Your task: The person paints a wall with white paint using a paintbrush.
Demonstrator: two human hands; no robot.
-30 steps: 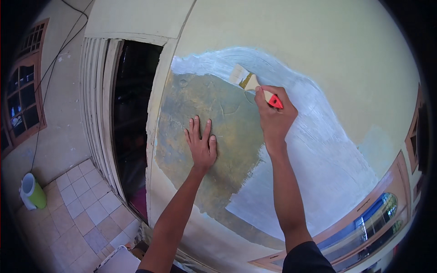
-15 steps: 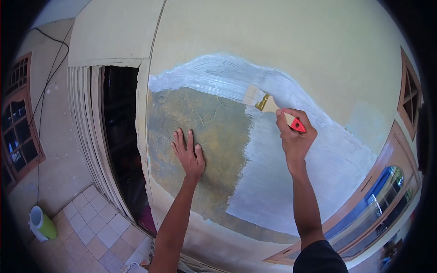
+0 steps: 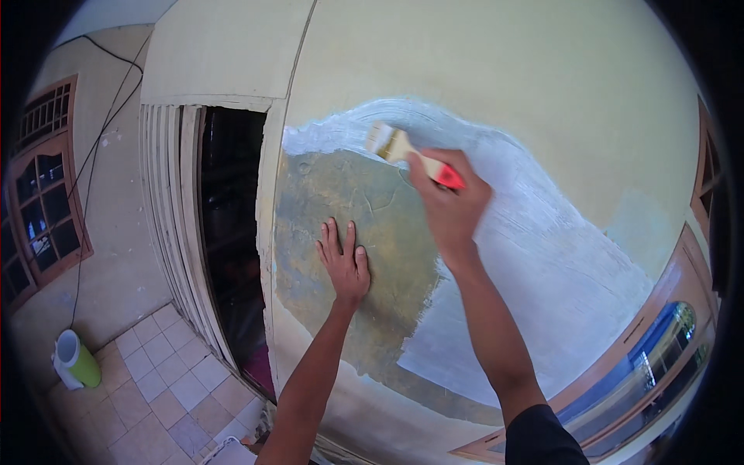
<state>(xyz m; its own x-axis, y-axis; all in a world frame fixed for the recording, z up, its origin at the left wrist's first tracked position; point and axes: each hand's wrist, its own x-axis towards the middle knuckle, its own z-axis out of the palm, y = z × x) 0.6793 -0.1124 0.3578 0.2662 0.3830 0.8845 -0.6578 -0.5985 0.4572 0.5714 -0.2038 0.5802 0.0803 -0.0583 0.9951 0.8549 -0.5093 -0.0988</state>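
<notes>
My right hand [image 3: 457, 203] is closed round the pale wooden handle of a flat paintbrush [image 3: 399, 147] with a red end. The brush's bristles, smeared with white, touch the white painted band along the upper part of the wall patch. My left hand [image 3: 344, 262] lies flat with fingers spread on the bare grey-brown patch [image 3: 387, 256], holding nothing. White paint [image 3: 535, 310] covers the wall to the right of that patch and arches over its top. Around it the wall [image 3: 496, 54] is pale cream.
A dark doorway [image 3: 232, 201] with a folded slatted door [image 3: 167, 186] opens at the left. A green bin [image 3: 80, 360] stands on the tiled floor [image 3: 159, 384]. Lower right is a wood-framed window [image 3: 651, 356]; another window [image 3: 45, 201] and hanging cables [image 3: 101, 128] are far left.
My right hand has swept the paintbrush leftward along the white band. My left hand stays on the same part of the bare patch, while the whole view has shifted slightly.
</notes>
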